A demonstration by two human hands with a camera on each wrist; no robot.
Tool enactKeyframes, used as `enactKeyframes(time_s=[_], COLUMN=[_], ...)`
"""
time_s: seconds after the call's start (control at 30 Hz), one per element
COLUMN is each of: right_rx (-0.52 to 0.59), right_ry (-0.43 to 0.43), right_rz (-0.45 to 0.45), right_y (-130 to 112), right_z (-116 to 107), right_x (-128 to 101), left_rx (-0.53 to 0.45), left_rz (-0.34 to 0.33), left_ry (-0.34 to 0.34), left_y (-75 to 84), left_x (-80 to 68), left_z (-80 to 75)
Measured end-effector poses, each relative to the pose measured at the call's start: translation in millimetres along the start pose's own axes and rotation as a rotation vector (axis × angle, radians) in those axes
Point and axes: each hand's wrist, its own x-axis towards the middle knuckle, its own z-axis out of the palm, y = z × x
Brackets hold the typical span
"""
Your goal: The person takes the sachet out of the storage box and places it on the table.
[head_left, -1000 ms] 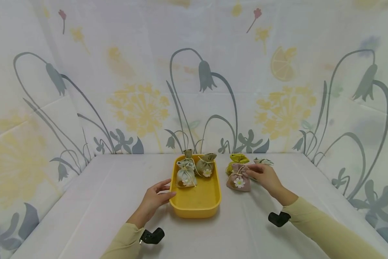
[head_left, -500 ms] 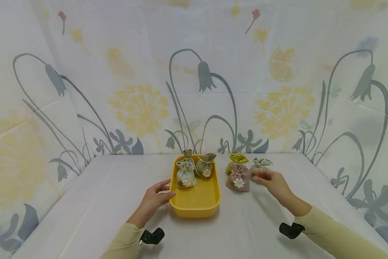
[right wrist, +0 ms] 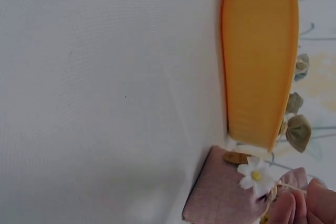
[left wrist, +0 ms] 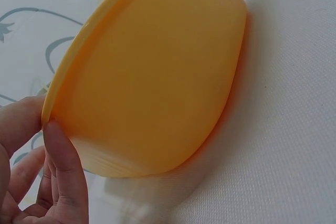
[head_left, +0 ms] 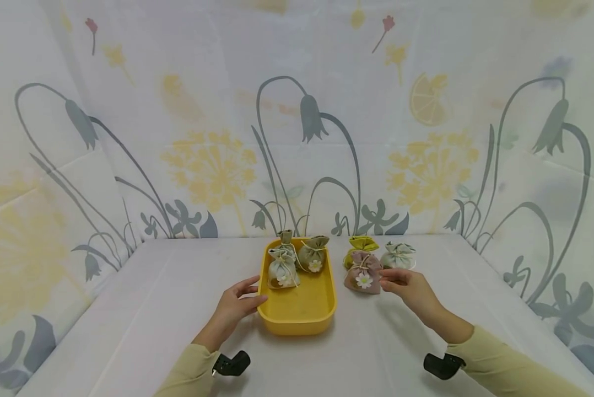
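A yellow plastic bin stands mid-table with several small drawstring pouches in it, including a pale floral pouch and an olive pouch. My left hand pinches the bin's left rim, its thumb outside in the left wrist view. Right of the bin sits a pink pouch with a white daisy and a tied cord. The fingertips of my right hand are at the pouch's right side, extended with a small gap between thumb and forefinger. In the right wrist view they overlap the cord's end.
Behind the pink pouch stands a yellow-green pouch. A pale blue-grey pouch lies to its right, just beyond my right hand. White cloth covers the table, and a flower-printed curtain closes off the back.
My right hand moved off the pink pouch's neck to the right, then came back lower to the pouch's side, uncovering the blue-grey pouch. The left hand and bin stay put.
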Motion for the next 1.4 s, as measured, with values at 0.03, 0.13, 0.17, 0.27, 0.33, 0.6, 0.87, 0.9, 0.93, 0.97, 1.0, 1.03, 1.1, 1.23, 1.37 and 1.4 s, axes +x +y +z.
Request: enactKeyframes(time_s=[0.03, 0.13, 0.17, 0.27, 0.33, 0.6, 0.87, 0.9, 0.93, 0.97, 1.0, 1.03, 1.1, 1.23, 1.37, 1.4], right_rx=[0.001, 0.008, 0.008, 0.009, 0.017, 0.052, 0.078, 0.083, 0.080, 0.084, 0.080, 0.074, 0.056, 0.027, -0.013, -0.015], right_ry=[-0.005, -0.007, -0.007, -0.001, 0.004, 0.017, -0.015, -0.018, -0.014, -0.012, -0.012, -0.012, 0.001, 0.017, 0.019, 0.015], right_rz=[-0.001, -0.001, -0.004, -0.009, -0.006, 0.018, 0.009, 0.010, 0.008, 0.009, 0.008, 0.009, 0.022, 0.055, 0.072, 0.073], right_y=[-1, -4, -5, -9, -11, -23, -32, -33, -34, -35, -36, -37, -38, -39, -44, -46], right_z=[2, 7, 9, 16, 20, 36, 52, 54, 57, 58, 60, 62, 64, 69, 71, 71], right_x=[0, 2, 2, 5, 8, 16, 28, 30, 31, 33, 36, 38, 43, 55, 64, 66], left_rx=[-0.001, 0.003, 0.003, 0.002, -0.001, -0.017, -0.011, -0.013, -0.016, -0.017, -0.018, -0.020, -0.021, -0.018, -0.018, -0.017], left_rz=[0.000, 0.001, 0.002, 0.005, 0.006, 0.014, 0.003, 0.004, 0.004, 0.004, 0.005, 0.006, 0.007, 0.007, 0.007, 0.006], left_ry=[0.000, 0.005, 0.006, 0.007, 0.001, -0.004, -0.001, -0.002, -0.002, -0.003, -0.005, -0.006, -0.007, -0.008, -0.007, -0.007], left_y=[-0.1, 0.2, 0.3, 0.4, 0.4, 2.1, 1.7, 1.8, 1.9, 1.9, 1.9, 1.8, 1.5, 0.6, 0.7, 0.8], left_x=[0.0, -0.4, -0.5, -0.6, -0.5, -1.0, -2.2, -2.3, -2.4, -2.4, -2.2, -2.1, -1.8, -1.2, -1.1, -1.1], left_z=[0.0, -0.2, -0.3, -0.4, -0.3, -0.8, -0.2, -0.1, 0.0, 0.0, 0.1, -0.1, -0.3, -0.6, -0.4, -0.2])
